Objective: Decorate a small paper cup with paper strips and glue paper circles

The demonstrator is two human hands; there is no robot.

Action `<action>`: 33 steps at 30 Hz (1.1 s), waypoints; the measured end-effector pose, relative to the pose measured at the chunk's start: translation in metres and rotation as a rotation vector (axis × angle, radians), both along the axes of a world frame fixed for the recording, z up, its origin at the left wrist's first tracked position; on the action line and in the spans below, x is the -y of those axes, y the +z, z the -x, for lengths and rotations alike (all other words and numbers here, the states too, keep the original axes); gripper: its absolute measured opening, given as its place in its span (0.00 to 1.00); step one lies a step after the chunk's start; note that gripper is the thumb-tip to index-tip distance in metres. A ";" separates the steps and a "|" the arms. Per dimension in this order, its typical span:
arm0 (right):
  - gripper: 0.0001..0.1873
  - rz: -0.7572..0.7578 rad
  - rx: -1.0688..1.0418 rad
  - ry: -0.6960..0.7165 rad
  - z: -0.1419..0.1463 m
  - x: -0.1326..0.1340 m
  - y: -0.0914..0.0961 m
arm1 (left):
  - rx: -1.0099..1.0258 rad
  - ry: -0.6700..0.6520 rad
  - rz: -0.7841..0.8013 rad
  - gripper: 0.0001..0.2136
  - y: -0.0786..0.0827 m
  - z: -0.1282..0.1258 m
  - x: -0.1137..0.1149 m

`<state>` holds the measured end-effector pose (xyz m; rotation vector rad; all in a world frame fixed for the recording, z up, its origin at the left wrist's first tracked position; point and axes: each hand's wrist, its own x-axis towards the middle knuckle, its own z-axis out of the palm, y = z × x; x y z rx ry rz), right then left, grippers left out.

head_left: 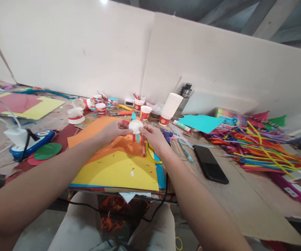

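Note:
Between my two hands is a small round white paper piece [136, 127] with red and blue strips sticking out around it. My left hand [116, 132] pinches its left side, and my right hand [152, 137] pinches its right side. It is held above a yellow paper sheet [119, 170] and an orange sheet [87, 134], which lie stacked on the table. Small paper scraps are scattered on the yellow sheet. Just behind my hands stands a red and white paper cup [145, 113]. A yellow-handled tool [150, 157], partly hidden by my right forearm, lies below my right hand.
A stack of paper cups [170, 108] leans near a dark bottle [184, 99]. To the right lie a black phone [210, 164] and a heap of coloured pipe cleaners [260, 146]. Cut cups [76, 115] sit back left, beyond a blue power strip [32, 144] with cords.

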<state>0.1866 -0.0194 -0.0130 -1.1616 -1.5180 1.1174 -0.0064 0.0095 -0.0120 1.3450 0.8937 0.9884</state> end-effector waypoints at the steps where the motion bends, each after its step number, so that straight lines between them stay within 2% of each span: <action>1: 0.18 0.004 0.000 0.001 0.000 0.000 0.000 | -0.007 -0.007 -0.005 0.19 0.000 0.000 0.000; 5: 0.17 0.018 0.032 -0.005 0.000 0.003 0.002 | -0.027 -0.036 -0.013 0.19 -0.002 0.001 -0.002; 10: 0.18 0.109 0.035 0.024 0.001 0.007 0.007 | -0.041 -0.043 -0.047 0.19 -0.001 0.001 -0.001; 17: 0.17 0.040 0.085 -0.036 0.003 0.007 0.008 | -0.025 -0.020 0.040 0.21 0.007 -0.001 0.002; 21: 0.16 0.109 0.049 -0.005 0.004 0.007 0.007 | -0.068 0.000 0.041 0.21 0.008 0.000 0.002; 23: 0.15 0.098 0.053 -0.015 0.004 0.007 0.006 | -0.079 0.001 0.044 0.21 0.008 0.001 0.002; 27: 0.16 0.025 0.103 -0.063 0.003 0.004 0.002 | -0.079 -0.023 0.034 0.20 0.005 0.004 -0.002; 33: 0.15 0.071 0.018 -0.062 0.004 0.000 -0.001 | -0.058 -0.045 0.052 0.21 -0.004 0.007 -0.008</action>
